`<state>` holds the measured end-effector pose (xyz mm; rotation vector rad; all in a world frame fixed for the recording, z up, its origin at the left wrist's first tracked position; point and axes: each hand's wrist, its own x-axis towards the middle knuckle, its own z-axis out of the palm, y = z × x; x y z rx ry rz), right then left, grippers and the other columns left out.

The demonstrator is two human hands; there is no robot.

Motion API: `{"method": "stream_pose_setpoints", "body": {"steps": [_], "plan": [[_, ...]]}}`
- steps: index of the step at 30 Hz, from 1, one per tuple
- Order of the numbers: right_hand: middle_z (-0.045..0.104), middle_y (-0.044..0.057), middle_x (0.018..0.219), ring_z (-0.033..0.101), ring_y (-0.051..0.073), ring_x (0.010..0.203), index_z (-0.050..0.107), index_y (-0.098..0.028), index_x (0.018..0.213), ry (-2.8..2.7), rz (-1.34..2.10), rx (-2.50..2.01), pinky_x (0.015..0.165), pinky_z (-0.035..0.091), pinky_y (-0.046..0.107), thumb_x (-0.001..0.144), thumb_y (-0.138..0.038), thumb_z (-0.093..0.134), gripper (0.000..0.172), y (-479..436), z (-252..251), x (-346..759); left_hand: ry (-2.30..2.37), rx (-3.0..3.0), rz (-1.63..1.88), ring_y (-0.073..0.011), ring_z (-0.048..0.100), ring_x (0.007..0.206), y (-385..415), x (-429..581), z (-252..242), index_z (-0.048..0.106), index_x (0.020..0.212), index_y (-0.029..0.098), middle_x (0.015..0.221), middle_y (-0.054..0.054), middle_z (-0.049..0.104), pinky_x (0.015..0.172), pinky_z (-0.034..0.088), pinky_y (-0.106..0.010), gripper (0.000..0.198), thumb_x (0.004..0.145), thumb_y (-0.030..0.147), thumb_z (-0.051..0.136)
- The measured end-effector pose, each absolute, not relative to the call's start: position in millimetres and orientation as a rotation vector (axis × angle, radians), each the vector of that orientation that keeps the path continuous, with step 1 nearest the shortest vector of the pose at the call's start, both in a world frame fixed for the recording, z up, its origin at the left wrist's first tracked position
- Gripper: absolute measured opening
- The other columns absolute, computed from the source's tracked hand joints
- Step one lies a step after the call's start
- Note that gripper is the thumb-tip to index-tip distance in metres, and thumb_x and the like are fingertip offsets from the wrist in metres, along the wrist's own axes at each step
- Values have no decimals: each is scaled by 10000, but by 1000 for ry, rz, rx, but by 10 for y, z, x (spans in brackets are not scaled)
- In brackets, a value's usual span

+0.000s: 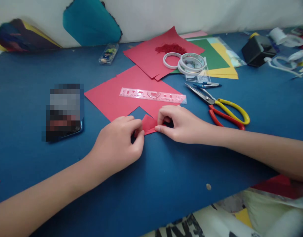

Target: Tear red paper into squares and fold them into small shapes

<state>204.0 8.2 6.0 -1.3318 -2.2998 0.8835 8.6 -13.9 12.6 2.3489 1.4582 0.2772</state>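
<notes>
White tape rolls [192, 70] bunched up, overlapping. Red thread tangle [171, 49] just behind them, toward the left. Green sheet [210, 51] and yellow sheets [229, 65] to their right, black box [258, 50] further right. Small clear case [109, 54] left of the rolls; phone [63, 113] farther left, nearer the camera.

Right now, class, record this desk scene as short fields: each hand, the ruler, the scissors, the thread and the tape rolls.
Left hand: pinches the left end of a small red paper piece
Right hand: pinches its right end
Ruler: clear, flat, mostly over the nearer red sheet
Scissors: right of the ruler; red and yellow handles
Red thread: heaped on the farther red sheet
Tape rolls: white, beside the thread
</notes>
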Motion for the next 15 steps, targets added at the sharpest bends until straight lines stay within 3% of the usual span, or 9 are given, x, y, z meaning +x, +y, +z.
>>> {"method": "stream_pose_setpoints", "body": {"steps": [6,15], "plan": [[556,-13,697,464,100,640,561,-150,726,-2295,893,-1307,589,329,239,780,-183,635,97,89,53,2051,1423,2444,359,-179,463,719,-158,68,65,511,703,190,759,-29,478,643,378,-341,212,876,264,413],[545,-13,686,459,98,627,576,-150,746,-2292,862,-1334,580,323,236,781,-175,617,59,92,57,2036,1430,2487,328,-198,477,725,-169,69,59,534,704,191,760,-35,496,663,357,-377,224,878,263,412]]}}
